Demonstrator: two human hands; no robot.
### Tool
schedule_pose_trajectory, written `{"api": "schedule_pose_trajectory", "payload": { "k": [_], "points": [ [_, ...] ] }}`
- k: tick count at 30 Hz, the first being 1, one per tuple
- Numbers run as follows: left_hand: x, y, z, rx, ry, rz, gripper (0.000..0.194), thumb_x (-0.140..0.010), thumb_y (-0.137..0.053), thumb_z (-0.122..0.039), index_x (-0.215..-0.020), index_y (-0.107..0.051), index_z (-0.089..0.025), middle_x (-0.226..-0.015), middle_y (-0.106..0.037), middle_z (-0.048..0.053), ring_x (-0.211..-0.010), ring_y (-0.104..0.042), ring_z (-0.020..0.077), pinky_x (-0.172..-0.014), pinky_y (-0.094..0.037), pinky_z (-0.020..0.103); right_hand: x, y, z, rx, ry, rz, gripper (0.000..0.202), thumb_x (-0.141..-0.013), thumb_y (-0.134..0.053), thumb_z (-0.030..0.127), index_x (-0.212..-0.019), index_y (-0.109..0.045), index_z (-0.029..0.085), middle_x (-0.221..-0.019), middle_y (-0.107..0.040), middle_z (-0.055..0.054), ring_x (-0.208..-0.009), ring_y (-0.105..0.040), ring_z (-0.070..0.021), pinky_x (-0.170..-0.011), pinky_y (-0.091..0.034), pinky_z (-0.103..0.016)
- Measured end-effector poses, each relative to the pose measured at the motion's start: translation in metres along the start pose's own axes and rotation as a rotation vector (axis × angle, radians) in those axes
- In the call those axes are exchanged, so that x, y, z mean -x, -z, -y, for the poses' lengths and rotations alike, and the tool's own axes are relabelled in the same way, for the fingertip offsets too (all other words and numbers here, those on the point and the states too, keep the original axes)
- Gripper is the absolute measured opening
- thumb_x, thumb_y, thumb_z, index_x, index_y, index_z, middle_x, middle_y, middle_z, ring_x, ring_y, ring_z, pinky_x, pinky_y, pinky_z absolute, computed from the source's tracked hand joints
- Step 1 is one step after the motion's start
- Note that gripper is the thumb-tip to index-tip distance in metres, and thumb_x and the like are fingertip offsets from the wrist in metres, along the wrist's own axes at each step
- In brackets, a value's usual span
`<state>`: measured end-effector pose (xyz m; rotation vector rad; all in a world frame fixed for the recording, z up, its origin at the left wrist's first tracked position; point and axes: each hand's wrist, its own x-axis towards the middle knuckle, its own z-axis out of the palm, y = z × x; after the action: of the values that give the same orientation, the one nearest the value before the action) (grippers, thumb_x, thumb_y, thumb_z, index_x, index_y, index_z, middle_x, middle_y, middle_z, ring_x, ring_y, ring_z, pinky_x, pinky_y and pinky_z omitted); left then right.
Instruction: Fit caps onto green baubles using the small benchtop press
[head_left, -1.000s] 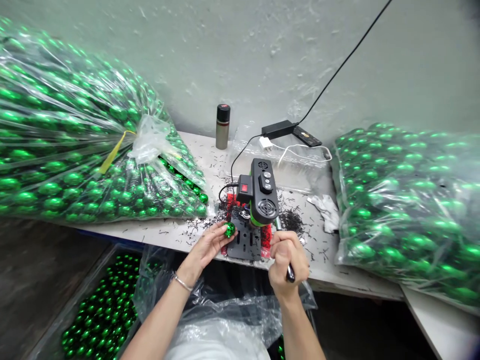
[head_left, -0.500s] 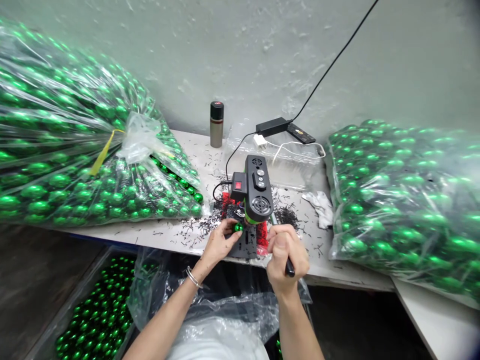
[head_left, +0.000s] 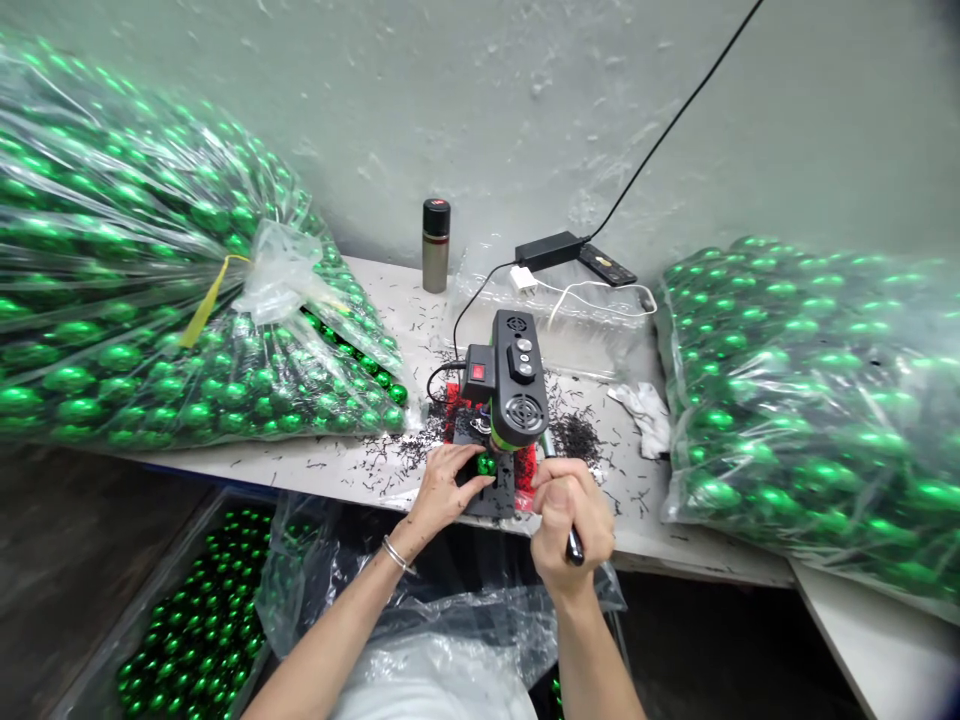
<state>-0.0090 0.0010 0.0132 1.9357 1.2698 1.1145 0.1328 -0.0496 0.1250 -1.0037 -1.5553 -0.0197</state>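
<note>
My left hand [head_left: 444, 487] has a shiny green ball [head_left: 487, 464] between thumb and fingers, on the dark base plate [head_left: 489, 503] under the head of a small black bench drill [head_left: 519, 385]. The tip of its tool is hidden behind the head. My right hand [head_left: 574, 522] is a fist around the black-ended lever [head_left: 575, 548] at the machine's right side. Red material [head_left: 526, 478] shows beneath the base, and dark shavings [head_left: 575, 440] lie scattered around it.
Big clear bags of green balls stand left [head_left: 112, 330] and right [head_left: 810, 400]. Behind the machine are a bottle [head_left: 436, 250], a power adapter [head_left: 551, 250] and a phone-like slab [head_left: 607, 265]. A white cloth [head_left: 645, 418] lies right. Below left sits a plastic-lined bin [head_left: 199, 610] of balls.
My left hand has moved slightly right with the green ball, bringing it closer beneath the machine's head. My right hand stays on the lever, which has shifted only a little.
</note>
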Motion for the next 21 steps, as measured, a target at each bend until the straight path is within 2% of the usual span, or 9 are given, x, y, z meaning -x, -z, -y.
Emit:
{"api": "schedule_pose_trajectory", "payload": {
  "k": [4, 9, 15, 21],
  "points": [
    [0.001, 0.000, 0.003, -0.021, -0.031, -0.010, 0.030, -0.085, -0.072, -0.037, -0.110, -0.071, -0.020, -0.108, -0.074, 0.010, -0.103, -0.064, 0.0270, -0.099, -0.045, 0.047, 0.016, -0.003, -0.011, 0.001, 0.016, 0.017, 0.023, -0.090, -0.042, 0.007, -0.072, -0.047, 0.020, -0.073, -0.053, 0.000, -0.067, -0.053, -0.0111, -0.059, -0.041, -0.027],
    [0.002, -0.002, 0.004, -0.034, -0.047, -0.024, 0.029, -0.086, -0.072, -0.037, -0.110, -0.070, -0.020, -0.108, -0.074, 0.010, -0.103, -0.064, 0.0270, -0.099, -0.044, 0.047, 0.043, -0.017, -0.036, 0.026, 0.167, -0.033, 0.025, -0.095, -0.036, 0.016, -0.073, -0.047, 0.020, -0.077, -0.053, -0.001, -0.067, -0.052, -0.0119, -0.068, -0.047, -0.032],
    [0.002, -0.003, 0.005, -0.060, -0.074, -0.027, 0.031, -0.086, -0.072, -0.038, -0.110, -0.069, -0.019, -0.108, -0.073, 0.010, -0.103, -0.064, 0.0274, -0.098, -0.045, 0.048, 0.061, -0.028, -0.050, 0.009, 0.134, -0.116, 0.028, -0.097, -0.033, 0.020, -0.072, -0.044, 0.021, -0.078, -0.053, -0.001, -0.065, -0.051, -0.0119, -0.071, -0.047, -0.036],
    [0.002, -0.003, 0.005, -0.058, -0.071, -0.029, 0.031, -0.087, -0.070, -0.039, -0.111, -0.069, -0.020, -0.108, -0.073, 0.010, -0.102, -0.064, 0.0273, -0.097, -0.045, 0.048, 0.064, -0.030, -0.052, 0.031, 0.148, -0.089, 0.027, -0.098, -0.032, 0.020, -0.074, -0.045, 0.022, -0.076, -0.052, 0.000, -0.066, -0.054, -0.0128, -0.077, -0.050, -0.039]
  ]
}}
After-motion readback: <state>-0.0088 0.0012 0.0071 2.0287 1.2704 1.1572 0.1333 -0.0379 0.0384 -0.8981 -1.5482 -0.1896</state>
